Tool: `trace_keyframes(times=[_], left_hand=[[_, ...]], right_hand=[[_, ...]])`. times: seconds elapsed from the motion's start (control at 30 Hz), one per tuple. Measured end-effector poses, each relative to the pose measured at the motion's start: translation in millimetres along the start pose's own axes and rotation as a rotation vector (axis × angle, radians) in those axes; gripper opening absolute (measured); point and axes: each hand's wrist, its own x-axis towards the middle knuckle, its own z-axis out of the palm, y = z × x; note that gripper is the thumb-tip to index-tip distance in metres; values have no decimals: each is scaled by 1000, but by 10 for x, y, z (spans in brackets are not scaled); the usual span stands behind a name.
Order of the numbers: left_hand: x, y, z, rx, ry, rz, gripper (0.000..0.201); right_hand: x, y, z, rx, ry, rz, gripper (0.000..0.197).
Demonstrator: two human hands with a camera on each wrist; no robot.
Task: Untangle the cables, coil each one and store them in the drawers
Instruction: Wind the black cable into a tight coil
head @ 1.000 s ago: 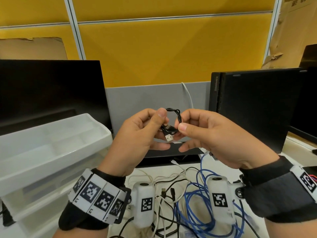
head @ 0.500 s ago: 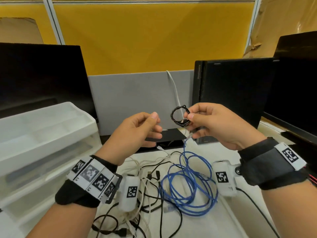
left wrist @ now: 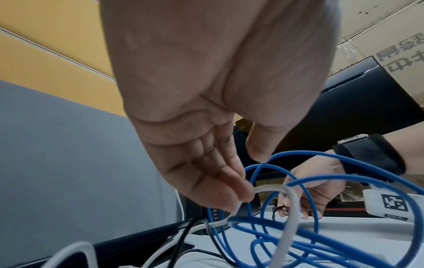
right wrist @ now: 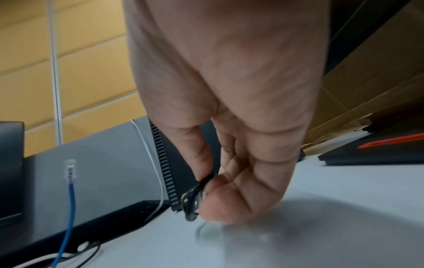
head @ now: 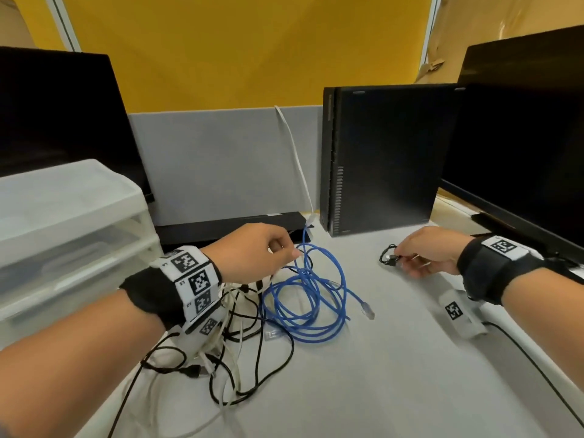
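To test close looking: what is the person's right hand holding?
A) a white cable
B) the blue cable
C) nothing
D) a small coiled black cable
D: the right hand pinches a small coiled black cable just above the desk, away from the blue cable.

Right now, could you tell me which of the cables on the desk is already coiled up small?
The small black cable, pinched in the right hand near the computer tower. The blue cable and the white and black ones by the left hand lie loose and tangled.
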Motion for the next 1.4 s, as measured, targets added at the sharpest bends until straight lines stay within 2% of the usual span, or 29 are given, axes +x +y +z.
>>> trace_keyframes(times=[0.13, 0.2, 0.27, 0.3, 0.37, 0.47, 0.57, 0.67, 0.73, 0.8, 0.9, 0.97, 1.0, 1.1, 1.17, 1.3, 1.4], left_hand=[[-153, -59, -133, 22, 58, -9, 19], [-286, -119, -189, 32, 52, -14, 21], [-442, -163, -236, 68, 12, -17, 26], [-527, -180, -261, 102, -9, -25, 29], [-687, -220, -307, 180, -58, -56, 36], [-917, -264, -331, 278, -182, -116, 41], [-1150, -264, -281, 279, -282, -110, 28], [-1349, -259, -171, 237, -371, -97, 27], [-1456, -274, -83, 219, -429, -107, 29], [-1537, -299, -21, 233, -470, -121, 28], [-1603, -352, -30, 280, -489, -123, 18], [-1608, -372, -102, 283, -396, -90, 16], [-1598, -367, -135, 233, -293, -55, 19], [-1516, -275, -172, -141, 19, 80, 25], [-1439, -184, -174, -359, 90, 114, 29], [-1303, -146, -275, -528, 246, 79, 31], [-1266, -125, -436, -603, 299, 69, 33]], right_hand=[[-30, -17, -48, -83, 44, -38, 29], [-117, -74, -34, -257, 96, -79, 36], [-229, -152, 5, -518, 197, -216, 44], [-317, -206, 49, -575, 231, -310, 43], [-569, -351, 191, -502, 238, -482, 29], [-1084, -588, 490, -386, 122, -740, 12], [-1568, -757, 780, -458, -96, -922, 11], [-1736, -716, 1111, -766, -375, -919, 11], [-1714, -586, 1379, -971, -534, -851, 21], [-1687, -456, 1616, -1057, -582, -784, 28], [-1681, -394, 1780, -1042, -513, -861, 13], [-1679, -454, 1758, -984, -469, -913, 10], [-1686, -514, 1727, -923, -439, -942, 11], [-1763, -795, 1569, -666, -341, -976, 12], [-1835, -1035, 1423, -509, -263, -968, 12], [-1887, -1443, 997, -212, -13, -996, 13], [-1880, -1561, 788, -268, 59, -1036, 13]])
